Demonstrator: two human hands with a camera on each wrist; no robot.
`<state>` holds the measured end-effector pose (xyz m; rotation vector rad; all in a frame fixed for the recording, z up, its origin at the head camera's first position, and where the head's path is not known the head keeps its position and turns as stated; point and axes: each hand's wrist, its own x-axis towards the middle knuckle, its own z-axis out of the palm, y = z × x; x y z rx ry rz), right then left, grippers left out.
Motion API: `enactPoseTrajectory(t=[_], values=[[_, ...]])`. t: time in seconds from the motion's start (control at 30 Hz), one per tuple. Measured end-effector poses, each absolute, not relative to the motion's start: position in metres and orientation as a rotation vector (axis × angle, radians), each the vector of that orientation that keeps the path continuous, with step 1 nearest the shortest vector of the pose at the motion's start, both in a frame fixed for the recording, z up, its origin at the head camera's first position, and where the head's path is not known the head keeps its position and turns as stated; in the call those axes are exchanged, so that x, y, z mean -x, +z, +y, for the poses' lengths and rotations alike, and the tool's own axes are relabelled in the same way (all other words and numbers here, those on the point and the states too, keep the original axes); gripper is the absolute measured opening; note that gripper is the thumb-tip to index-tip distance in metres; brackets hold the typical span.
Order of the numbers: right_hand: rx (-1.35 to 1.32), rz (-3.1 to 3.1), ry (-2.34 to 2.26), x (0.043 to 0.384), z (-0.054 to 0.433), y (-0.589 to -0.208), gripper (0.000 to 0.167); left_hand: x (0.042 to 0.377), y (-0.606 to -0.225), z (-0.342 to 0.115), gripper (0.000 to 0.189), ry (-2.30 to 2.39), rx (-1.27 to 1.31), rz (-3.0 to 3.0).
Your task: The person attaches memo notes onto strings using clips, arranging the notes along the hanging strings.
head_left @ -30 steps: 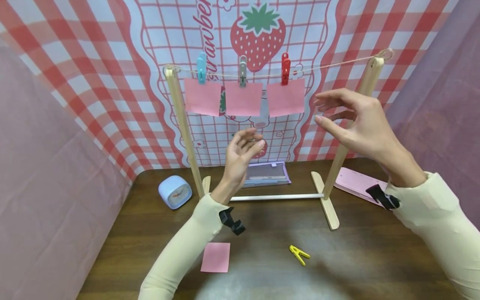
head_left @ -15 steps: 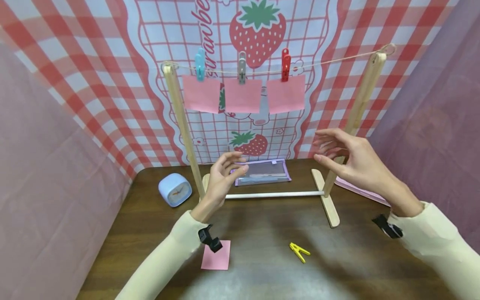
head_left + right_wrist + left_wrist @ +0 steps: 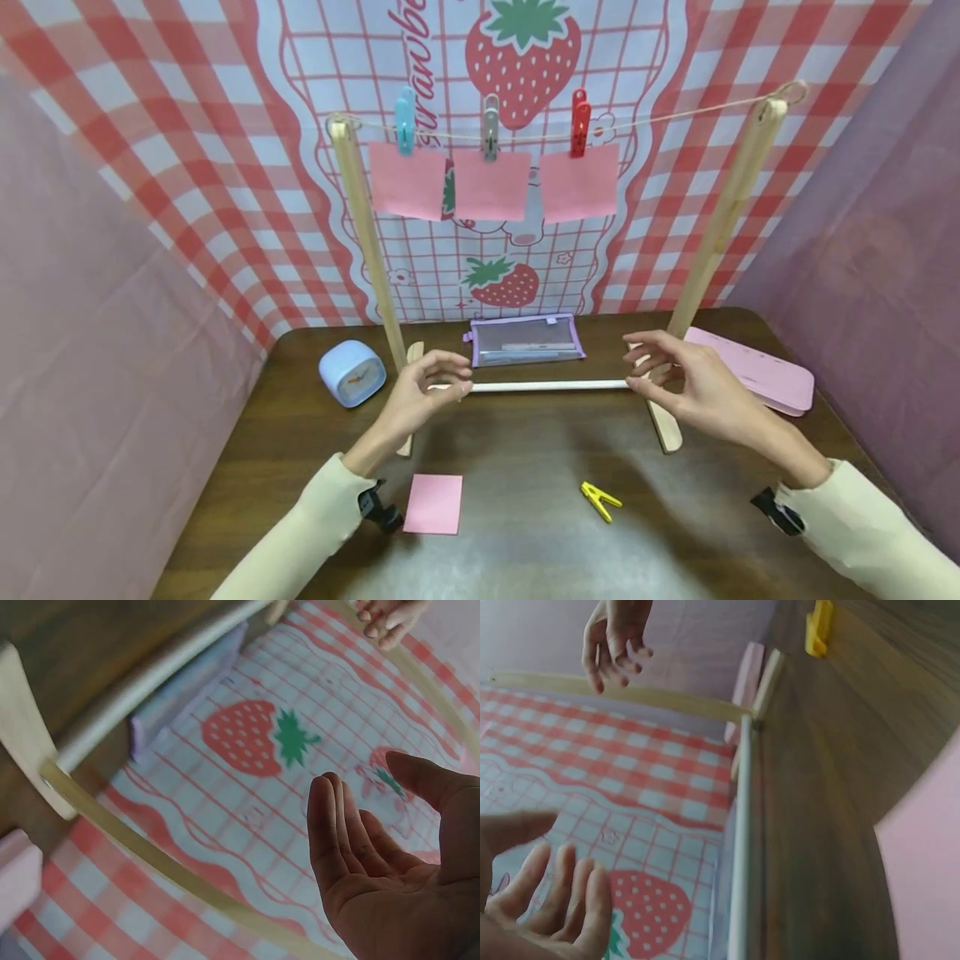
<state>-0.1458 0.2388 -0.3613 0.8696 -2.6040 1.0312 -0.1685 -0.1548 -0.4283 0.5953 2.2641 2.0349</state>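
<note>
Two hands hang over the desk before a wooden rack with three pink sheets clipped up.
The left hand and right hand each keep an empty grip apart, thumb clear of loosely bent fingers; the pink note lies flat on the desk, on the person's side of the left hand, which is nearer to it; the yellow clothespin lies on the person's side of the right hand, its nearer one, and leftward, long axis slanting from far left to near right; fingers hide parts of the rack's feet; the left wrist view seems to cut off the note and blurs the clothespin; the right wrist view shows neither.
</note>
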Motion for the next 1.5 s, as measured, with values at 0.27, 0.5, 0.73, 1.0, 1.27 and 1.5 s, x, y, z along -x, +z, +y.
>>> enactPoseTrajectory(t=[0.27,0.5,0.73,1.0,1.27,1.5], values=[[-0.910,-2.649,1.049,0.139,0.236,-0.404,0.044,0.152,-0.442,-0.179,0.044,1.652,-0.680,2.386],[-0.965,-2.673,1.144,0.129,0.232,-0.432,0.043,0.132,-0.455,-0.196,0.053,1.400,-0.729,2.493],[-0.996,-2.752,1.193,0.115,0.232,-0.452,0.041,0.112,-0.472,-0.201,0.059,1.188,-0.809,2.605],[-0.974,-2.798,1.251,0.102,0.231,-0.469,0.041,0.095,-0.478,-0.205,0.071,1.015,-0.733,2.735],[-0.919,-2.861,1.271,0.092,0.230,-0.479,0.035,0.085,-0.481,-0.207,0.072,1.025,-0.665,2.746],[-0.965,-2.834,1.295,0.084,0.226,-0.485,0.028,0.081,-0.482,-0.204,0.076,0.954,-0.647,2.791]])
